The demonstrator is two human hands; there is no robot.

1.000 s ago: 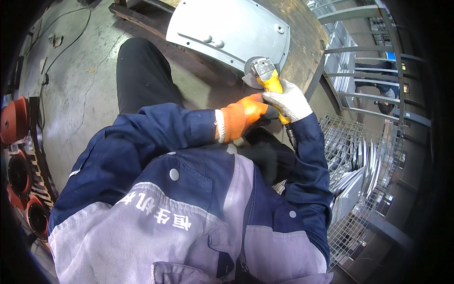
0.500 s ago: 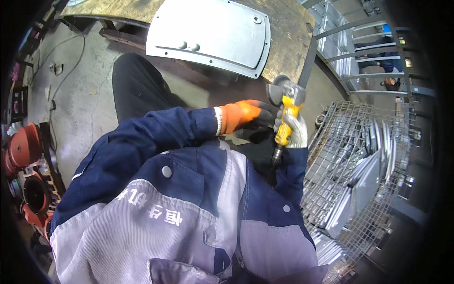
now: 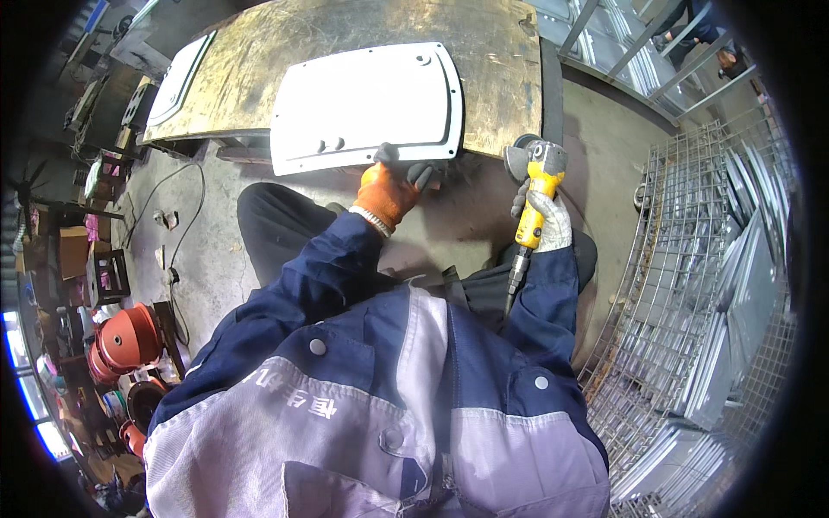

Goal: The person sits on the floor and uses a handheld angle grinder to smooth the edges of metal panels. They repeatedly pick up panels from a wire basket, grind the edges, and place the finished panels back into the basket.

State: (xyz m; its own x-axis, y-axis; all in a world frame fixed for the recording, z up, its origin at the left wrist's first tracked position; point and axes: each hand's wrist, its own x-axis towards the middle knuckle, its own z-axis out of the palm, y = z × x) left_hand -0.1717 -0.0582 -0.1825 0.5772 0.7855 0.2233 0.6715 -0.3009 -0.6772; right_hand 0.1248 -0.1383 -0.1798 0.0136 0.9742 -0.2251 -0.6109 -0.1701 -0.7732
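A white, slightly curved metal panel (image 3: pixel 363 104) with small holes along its rim lies on the wooden table. My left hand (image 3: pixel 386 195), in an orange glove with dark fingertips, is at the panel's near edge. One fingertip lies over the rim, and the other fingers are partly hidden. To its right, my right hand (image 3: pixel 549 219), in a pale glove, is wrapped round the yellow body of an angle grinder (image 3: pixel 541 183). The grinder's head and disc point away from me beside the table's near right corner, apart from the panel.
A second pale panel (image 3: pixel 179 78) rests at the left end of the worn wooden table (image 3: pixel 233 65). Wire mesh crates (image 3: pixel 665 233) with stacked grey plates stand at the right. Reddish-orange round housings (image 3: pixel 129 338) and a cable (image 3: pixel 202 194) are at the left. A person (image 3: pixel 691 30) is beyond a metal rack.
My left hand has moved forward from near the grinder to the panel's near edge. The grinder stays in my right hand. The view has shifted, showing more of the table.
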